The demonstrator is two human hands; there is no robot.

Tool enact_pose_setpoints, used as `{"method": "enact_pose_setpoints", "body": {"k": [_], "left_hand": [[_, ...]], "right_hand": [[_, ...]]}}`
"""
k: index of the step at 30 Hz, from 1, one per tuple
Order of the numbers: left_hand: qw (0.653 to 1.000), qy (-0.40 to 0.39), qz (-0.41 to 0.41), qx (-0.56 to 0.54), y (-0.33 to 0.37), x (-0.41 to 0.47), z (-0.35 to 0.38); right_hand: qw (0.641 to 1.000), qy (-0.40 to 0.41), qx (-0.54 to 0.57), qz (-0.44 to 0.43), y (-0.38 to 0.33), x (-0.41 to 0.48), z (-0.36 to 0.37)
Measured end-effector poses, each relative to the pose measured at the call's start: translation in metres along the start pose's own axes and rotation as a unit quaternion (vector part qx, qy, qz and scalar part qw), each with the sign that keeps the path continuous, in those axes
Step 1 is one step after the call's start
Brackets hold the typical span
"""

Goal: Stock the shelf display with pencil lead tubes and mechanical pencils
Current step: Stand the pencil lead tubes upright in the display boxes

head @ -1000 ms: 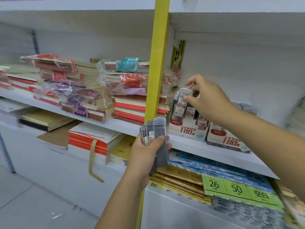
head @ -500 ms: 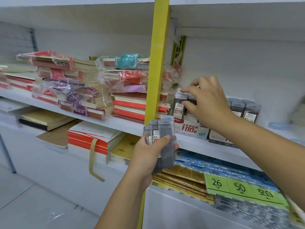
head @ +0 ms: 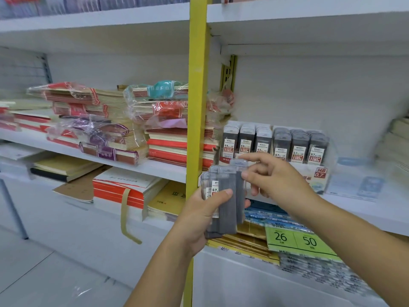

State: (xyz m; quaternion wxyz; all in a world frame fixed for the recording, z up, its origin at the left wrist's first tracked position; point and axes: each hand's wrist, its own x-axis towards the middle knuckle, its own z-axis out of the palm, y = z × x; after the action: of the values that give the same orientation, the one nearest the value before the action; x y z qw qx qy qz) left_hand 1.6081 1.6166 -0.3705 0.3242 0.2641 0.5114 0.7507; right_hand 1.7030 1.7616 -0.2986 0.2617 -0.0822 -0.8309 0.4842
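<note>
My left hand (head: 200,214) grips a fanned bunch of grey pencil lead tubes (head: 225,202) in front of the yellow shelf post. My right hand (head: 275,181) pinches the top of the rightmost tube in that bunch with thumb and forefinger. On the white shelf behind stand two display boxes: a 0.5 lead box (head: 246,141) on the left and a 0.7 lead box (head: 299,147) on the right, each with three rows of upright tubes. No mechanical pencils are visible.
A yellow upright post (head: 198,89) divides the shelving. Wrapped stacks of red notebooks (head: 93,120) fill the shelf to the left. Green price tags (head: 296,239) and blue packs lie on the lower shelf. More paper stacks (head: 396,142) sit at far right.
My right hand has left the 0.5 display box and come down to the bunch in my left hand. The camera view has shifted closer and slightly left.
</note>
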Motion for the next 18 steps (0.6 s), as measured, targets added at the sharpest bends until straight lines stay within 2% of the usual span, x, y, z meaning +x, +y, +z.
{"method": "enact_pose_setpoints", "body": {"k": [3,6,9,14,18], "left_hand": [[1.000,0.017,0.003,-0.023,0.000,0.000,-0.003],[0.998,-0.007,0.017,-0.058,0.000,0.002,-0.007],[0.999,-0.018,-0.005,-0.050,-0.003,0.003,-0.007],[1.000,0.002,-0.017,0.002,-0.007,0.005,-0.003],[1.000,0.016,-0.016,0.009,-0.005,0.005,0.001]], "right_hand": [[0.998,0.012,0.058,0.019,0.004,-0.004,-0.008],[0.996,-0.007,0.089,0.011,0.005,-0.005,-0.017],[0.993,-0.030,0.112,-0.001,0.005,-0.005,-0.022],[0.999,-0.035,0.037,-0.016,0.009,-0.006,-0.020],[1.000,-0.022,0.018,0.000,0.012,-0.005,-0.021]]}}
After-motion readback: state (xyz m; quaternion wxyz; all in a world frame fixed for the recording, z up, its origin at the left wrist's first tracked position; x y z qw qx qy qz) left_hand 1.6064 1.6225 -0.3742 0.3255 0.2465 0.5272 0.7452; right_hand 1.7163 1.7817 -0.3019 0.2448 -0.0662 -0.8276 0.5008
